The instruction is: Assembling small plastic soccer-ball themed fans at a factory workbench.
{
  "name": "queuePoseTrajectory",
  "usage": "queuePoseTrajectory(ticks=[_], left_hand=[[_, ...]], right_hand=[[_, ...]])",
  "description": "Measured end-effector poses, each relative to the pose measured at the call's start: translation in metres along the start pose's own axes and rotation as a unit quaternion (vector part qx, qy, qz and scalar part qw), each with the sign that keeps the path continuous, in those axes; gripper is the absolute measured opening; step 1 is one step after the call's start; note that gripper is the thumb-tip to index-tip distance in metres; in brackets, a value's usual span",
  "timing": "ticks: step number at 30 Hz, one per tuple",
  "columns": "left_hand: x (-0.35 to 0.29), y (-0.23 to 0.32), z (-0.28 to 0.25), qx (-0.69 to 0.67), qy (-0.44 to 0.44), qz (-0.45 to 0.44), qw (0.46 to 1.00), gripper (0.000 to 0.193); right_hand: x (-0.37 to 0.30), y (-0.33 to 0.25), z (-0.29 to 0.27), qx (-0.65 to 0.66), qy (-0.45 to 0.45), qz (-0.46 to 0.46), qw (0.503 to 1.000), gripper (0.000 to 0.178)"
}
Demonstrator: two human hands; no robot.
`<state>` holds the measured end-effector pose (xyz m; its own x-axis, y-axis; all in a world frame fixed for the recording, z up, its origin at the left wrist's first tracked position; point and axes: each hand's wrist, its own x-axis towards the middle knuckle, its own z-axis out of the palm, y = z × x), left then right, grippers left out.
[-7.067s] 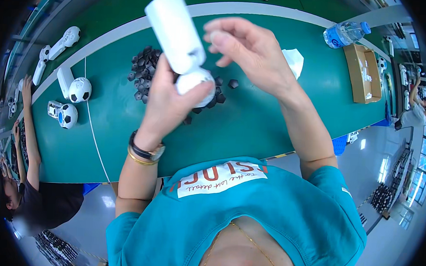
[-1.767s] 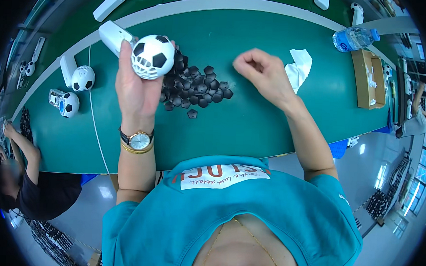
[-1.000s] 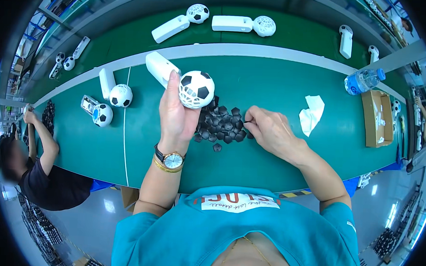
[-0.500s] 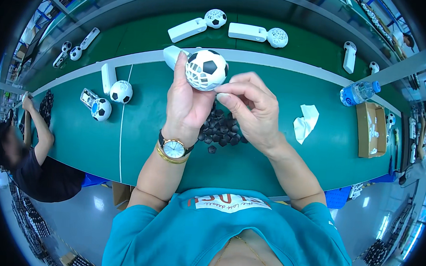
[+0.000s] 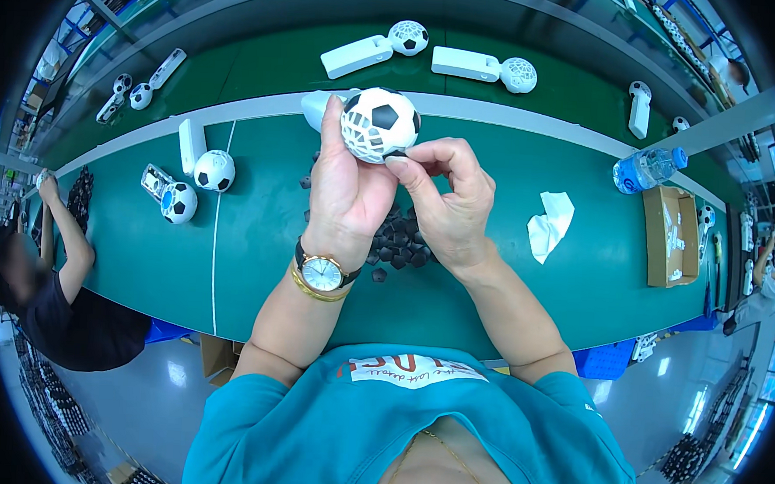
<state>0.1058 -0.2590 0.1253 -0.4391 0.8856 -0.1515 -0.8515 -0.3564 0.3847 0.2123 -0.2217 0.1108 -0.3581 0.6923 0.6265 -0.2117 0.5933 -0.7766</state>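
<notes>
My left hand (image 5: 348,187) is wrapped around a white handheld device whose round head is patterned like a black-and-white football (image 5: 378,123); the handle (image 5: 317,107) pokes out behind my fingers. My right hand (image 5: 447,201) pinches a small black piece (image 5: 395,155) against the lower right of the ball head. Under both hands, a pile of small black pieces (image 5: 396,242) lies on the green table (image 5: 255,261).
Two finished football devices (image 5: 201,158) lie at left, more white devices (image 5: 362,52) on the far strip. A crumpled white tissue (image 5: 550,224), a water bottle (image 5: 647,170) and a cardboard box (image 5: 670,235) are at right. Another person (image 5: 48,286) sits at left.
Both hands have lifted the ball-headed device off the pile and closer to the camera. My right hand came up from the pile with a black piece to the ball.
</notes>
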Motion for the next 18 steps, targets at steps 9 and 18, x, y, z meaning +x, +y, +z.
queuePoseTrajectory(ticks=[9,18], left_hand=[[-0.002,0.003,-0.004,0.005,-0.011,-0.001,1.0,0.041],[-0.006,0.008,0.0,-0.008,-0.062,-0.061,0.996,0.041]], right_hand=[[0.01,0.003,-0.011,-0.07,-0.046,0.024,0.996,0.044],[0.045,0.009,-0.026,-0.062,-0.219,-0.097,0.969,0.06]])
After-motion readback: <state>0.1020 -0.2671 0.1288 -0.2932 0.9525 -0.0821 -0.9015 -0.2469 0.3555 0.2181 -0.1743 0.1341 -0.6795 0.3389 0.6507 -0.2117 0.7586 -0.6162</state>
